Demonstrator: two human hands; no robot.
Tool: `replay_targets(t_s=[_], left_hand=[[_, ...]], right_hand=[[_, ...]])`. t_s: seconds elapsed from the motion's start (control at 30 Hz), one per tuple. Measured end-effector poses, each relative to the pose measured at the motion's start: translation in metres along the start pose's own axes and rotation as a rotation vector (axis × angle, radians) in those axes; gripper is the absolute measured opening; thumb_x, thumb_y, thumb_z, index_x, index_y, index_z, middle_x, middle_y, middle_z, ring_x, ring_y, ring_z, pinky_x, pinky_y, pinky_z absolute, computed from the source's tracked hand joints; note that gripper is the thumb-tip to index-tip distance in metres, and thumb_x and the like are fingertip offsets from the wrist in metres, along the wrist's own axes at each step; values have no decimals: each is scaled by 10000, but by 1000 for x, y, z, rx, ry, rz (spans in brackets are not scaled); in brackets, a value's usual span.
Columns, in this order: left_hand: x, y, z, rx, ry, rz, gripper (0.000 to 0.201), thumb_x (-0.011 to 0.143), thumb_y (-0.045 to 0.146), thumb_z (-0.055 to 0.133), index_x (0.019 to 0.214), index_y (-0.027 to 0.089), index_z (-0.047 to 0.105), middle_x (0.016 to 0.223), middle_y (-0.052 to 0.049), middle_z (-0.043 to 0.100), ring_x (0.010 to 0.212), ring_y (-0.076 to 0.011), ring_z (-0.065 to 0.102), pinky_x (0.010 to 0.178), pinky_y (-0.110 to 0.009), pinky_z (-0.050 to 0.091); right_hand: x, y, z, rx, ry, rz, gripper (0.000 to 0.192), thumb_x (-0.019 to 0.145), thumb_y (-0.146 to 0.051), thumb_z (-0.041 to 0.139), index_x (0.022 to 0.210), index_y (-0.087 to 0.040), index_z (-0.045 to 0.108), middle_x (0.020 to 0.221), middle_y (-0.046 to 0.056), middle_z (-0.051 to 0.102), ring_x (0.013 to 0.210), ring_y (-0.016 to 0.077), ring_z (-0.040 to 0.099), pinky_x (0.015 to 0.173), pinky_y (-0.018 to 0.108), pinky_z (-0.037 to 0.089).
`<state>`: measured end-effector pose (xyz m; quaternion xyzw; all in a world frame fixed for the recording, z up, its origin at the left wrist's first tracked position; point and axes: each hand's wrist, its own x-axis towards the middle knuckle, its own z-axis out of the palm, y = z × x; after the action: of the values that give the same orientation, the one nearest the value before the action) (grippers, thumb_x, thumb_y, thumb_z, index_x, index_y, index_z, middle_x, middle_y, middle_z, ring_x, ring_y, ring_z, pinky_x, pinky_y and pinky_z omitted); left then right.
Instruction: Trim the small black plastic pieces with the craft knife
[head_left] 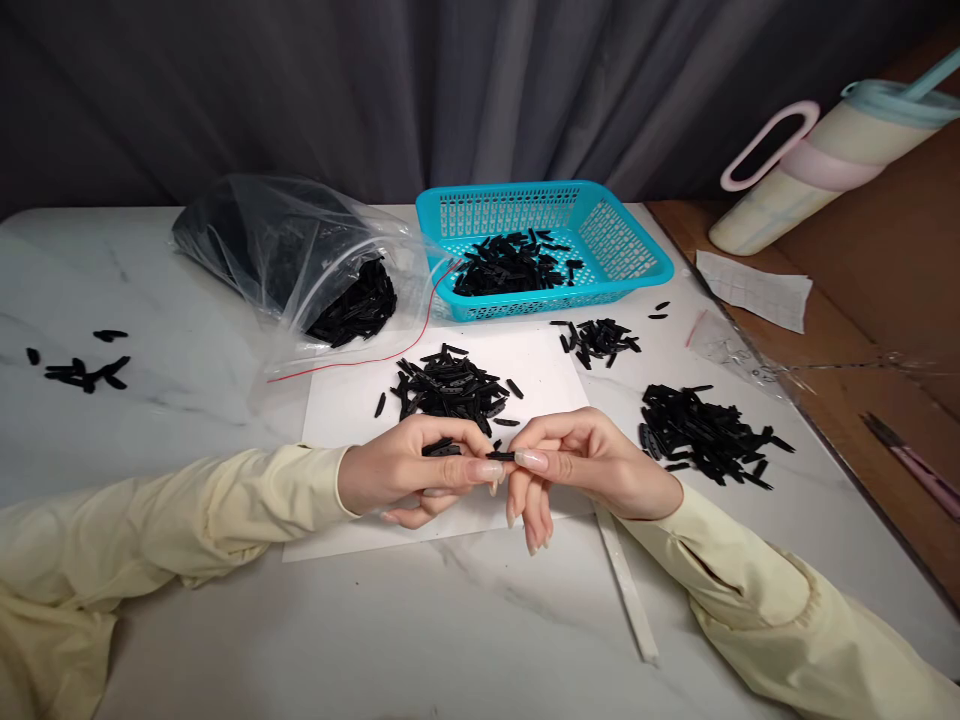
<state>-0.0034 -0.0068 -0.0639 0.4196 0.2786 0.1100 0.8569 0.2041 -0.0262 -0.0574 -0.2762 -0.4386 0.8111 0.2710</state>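
Between my two hands is a small, slim black plastic piece (501, 456), pinched at both ends. My left hand (420, 465) closes thumb and forefinger on its left end, and more black pieces (442, 449) show in the curl of the same hand. The right end sits between the thumb and forefinger of my right hand (581, 460), whose other fingers hang down. Just beyond my hands, a pile of like black pieces (450, 388) lies on a white sheet of paper (337, 500). The exact kind of these pieces is too small to make out.
A blue basket (637, 275) holding black pieces stands at the back, beside an open zip bag (300, 230) of them. More piles (701, 435) lie right and far left. A pale strip (628, 590), tweezers (911, 465) and a tumbler (832, 160) are at right.
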Motion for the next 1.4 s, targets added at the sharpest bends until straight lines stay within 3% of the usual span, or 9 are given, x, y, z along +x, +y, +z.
replay_targets(t_s=[0.17, 0.43, 1.4], left_hand=[[-1, -1, 0, 11, 18, 8, 250, 778, 371, 666, 782, 152, 545, 418, 107, 346, 298, -4, 193, 250, -102, 223], [-1, 1, 2, -35, -32, -13, 210, 834, 342, 597, 772, 143, 572, 459, 108, 267, 337, -14, 174, 253, -91, 222], [-1, -1, -2, -39, -83, -28, 200, 834, 322, 611, 773, 134, 586, 420, 108, 289, 322, -13, 187, 262, -101, 225]], right_hand=[[-1, 1, -2, 17, -6, -10, 187, 854, -280, 631, 835, -93, 626, 693, 75, 700, 530, 164, 681, 459, 236, 534], [-1, 1, -2, 15, -40, -27, 204, 898, -242, 565, 846, -67, 656, 679, 87, 695, 509, 161, 674, 466, 240, 525], [-1, 4, -5, 30, -47, -3, 86, 848, -187, 619, 870, -106, 636, 680, 68, 714, 506, 185, 685, 456, 254, 531]])
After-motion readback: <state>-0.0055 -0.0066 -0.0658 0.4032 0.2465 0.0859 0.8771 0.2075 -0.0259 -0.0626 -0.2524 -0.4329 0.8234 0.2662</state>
